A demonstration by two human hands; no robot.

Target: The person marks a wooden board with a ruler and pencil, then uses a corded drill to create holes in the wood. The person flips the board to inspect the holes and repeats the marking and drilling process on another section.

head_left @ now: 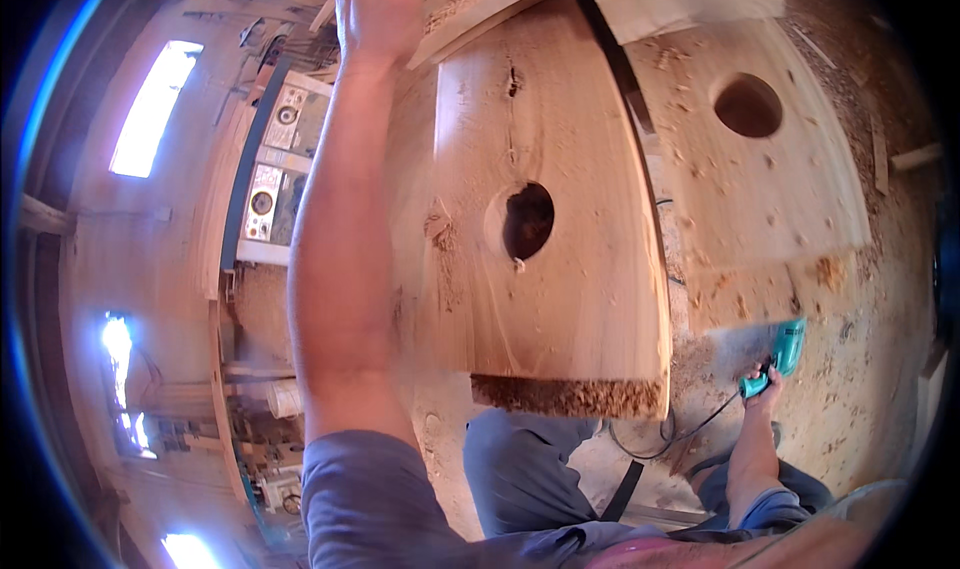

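My left arm reaches up to the far edge of the view, where my left hand (pixel 380 14) is beside the far left end of a thick wooden board (pixel 580 289). Its fingers are blurred and partly cut off, so I cannot tell whether they grip the wood. The board has a round hole, a crack, and a rough near end. At the lower right, my right hand (pixel 766 387) is closed round the handle of a teal power drill (pixel 789 347). The drill is below a second board (pixel 690 199) with a round hole and wood chips on it.
A black cord (pixel 690 435) loops from the drill toward my legs. Wood chips litter the floor (pixel 840 389). On the left, a shelf holds a device with round dials (pixel 262 203), with cluttered tools (pixel 275 469) nearer. A dark narrow strip (pixel 610 49) runs between the boards.
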